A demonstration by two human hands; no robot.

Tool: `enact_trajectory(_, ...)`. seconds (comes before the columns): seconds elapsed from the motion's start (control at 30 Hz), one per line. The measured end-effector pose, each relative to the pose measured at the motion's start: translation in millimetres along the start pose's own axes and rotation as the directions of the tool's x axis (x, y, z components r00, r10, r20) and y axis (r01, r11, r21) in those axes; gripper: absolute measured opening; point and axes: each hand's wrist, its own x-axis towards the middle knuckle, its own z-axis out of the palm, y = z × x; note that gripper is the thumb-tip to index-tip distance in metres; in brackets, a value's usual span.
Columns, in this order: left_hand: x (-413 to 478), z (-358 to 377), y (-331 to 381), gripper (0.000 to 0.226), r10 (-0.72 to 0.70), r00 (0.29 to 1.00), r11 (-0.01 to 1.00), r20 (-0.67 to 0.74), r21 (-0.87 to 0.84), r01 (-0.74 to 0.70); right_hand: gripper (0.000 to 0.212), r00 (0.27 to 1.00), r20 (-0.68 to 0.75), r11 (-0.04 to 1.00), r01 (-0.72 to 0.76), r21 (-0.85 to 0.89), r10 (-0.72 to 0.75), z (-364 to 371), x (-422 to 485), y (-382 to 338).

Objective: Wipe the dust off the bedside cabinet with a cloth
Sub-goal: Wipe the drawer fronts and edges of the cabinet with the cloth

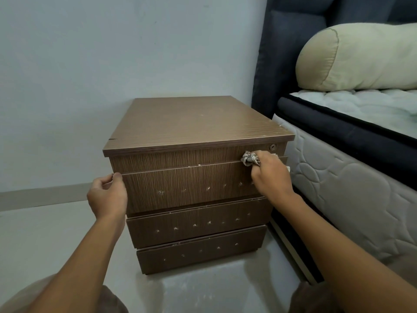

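Note:
A brown wooden bedside cabinet [194, 123] with three drawers stands on the floor against the wall. Its top drawer [187, 188] is pulled out a little. My right hand [270, 175] grips a crumpled patterned cloth [249, 158] and presses it against the top edge of that drawer at its right end, just below a small round lock [273, 147]. My left hand [107, 195] pinches the drawer's upper left corner with thumb and fingers curled. White specks dot the drawer fronts.
A bed with a dark headboard [291, 53] and a quilted mattress [343, 184] stands close to the cabinet's right side. A pale bolster [361, 57] lies on it. A light wall [90, 64] is behind, pale floor [56, 233] to the left and in front.

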Motion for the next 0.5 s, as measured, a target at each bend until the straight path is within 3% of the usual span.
enact_trajectory(0.5,7.9,-16.2,-1.3,0.024,-0.002,0.994,0.999,0.106,0.039,-0.002,0.018,0.995,0.029,0.99,0.09,0.107,-0.093,52.6,-17.9,-89.4)
